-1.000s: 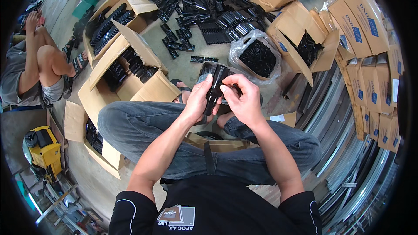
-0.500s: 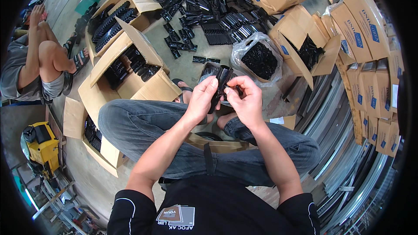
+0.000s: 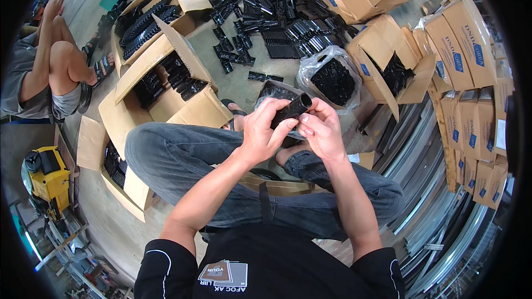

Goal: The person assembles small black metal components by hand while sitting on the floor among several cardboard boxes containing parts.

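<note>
Above my crossed legs, my left hand (image 3: 258, 133) is wrapped round a short, shiny black tube-shaped part (image 3: 290, 112). Its round open end is turned up and to the right. My right hand (image 3: 326, 135) is closed in a pinch at the right side of the tube, close to that end. Whether its fingertips hold a small piece or only the tube's edge I cannot make out. Just beyond my hands stands a small plastic-lined container (image 3: 267, 89), partly hidden by them. A clear plastic bag (image 3: 303, 72) full of small black pieces lies to its right.
Black parts (image 3: 266, 8) lie heaped on the floor ahead. Open cardboard boxes of black parts stand left (image 3: 194, 108) and right (image 3: 382, 39). Stacked cartons (image 3: 460, 50) and long metal profiles (image 3: 421, 188) line the right. Another person's legs (image 3: 72, 61) are at left, near a yellow machine (image 3: 51, 180).
The black tube has tilted from nearly upright to leaning right, so its open end now shows. My right hand has moved slightly down and right around it. The whole view has shifted a little.
</note>
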`<state>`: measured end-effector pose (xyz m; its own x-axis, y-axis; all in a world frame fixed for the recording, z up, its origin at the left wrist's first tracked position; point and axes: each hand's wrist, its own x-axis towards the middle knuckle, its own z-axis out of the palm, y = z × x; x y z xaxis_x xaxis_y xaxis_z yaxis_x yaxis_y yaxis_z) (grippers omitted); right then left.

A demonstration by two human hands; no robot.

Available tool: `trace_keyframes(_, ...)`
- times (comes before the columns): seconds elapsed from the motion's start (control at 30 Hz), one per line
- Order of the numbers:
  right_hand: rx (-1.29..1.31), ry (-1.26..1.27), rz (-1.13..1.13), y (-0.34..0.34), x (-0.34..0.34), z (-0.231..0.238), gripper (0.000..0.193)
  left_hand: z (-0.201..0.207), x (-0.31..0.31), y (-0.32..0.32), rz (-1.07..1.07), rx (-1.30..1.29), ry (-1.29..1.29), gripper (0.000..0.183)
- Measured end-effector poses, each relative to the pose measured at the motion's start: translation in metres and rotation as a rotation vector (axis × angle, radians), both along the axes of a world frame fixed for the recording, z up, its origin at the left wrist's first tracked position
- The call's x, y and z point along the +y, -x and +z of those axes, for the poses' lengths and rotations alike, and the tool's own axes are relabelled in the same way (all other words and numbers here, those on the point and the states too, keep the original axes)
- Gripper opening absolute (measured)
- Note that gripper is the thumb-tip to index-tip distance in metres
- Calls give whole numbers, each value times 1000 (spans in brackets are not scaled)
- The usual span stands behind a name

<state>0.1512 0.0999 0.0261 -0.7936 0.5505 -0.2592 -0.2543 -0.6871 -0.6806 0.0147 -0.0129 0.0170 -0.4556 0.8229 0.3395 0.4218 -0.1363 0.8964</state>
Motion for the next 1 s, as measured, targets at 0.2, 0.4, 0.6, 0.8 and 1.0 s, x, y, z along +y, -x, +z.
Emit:
trace_keyframes(0.2,20,53,59,-1,1,-5,10,1,-3,-2,22,-8,0,31)
trace_keyframes(0.4,66,117,102,-2,2,-11,7,1,-1,-5,69,19,-28,33)
trace_keyframes(0.6,45,108,79,0,-4,-6,8,3,-2,-4,70,21,-19,33)
trace_keyframes(0.8,128,219,50,0,-16,-11,13,5,0,-3,85,28,-44,32)
trace_keyframes(1.0,135,300,3,1,-21,-10,15,5,-1,-1,87,59,-51,29)
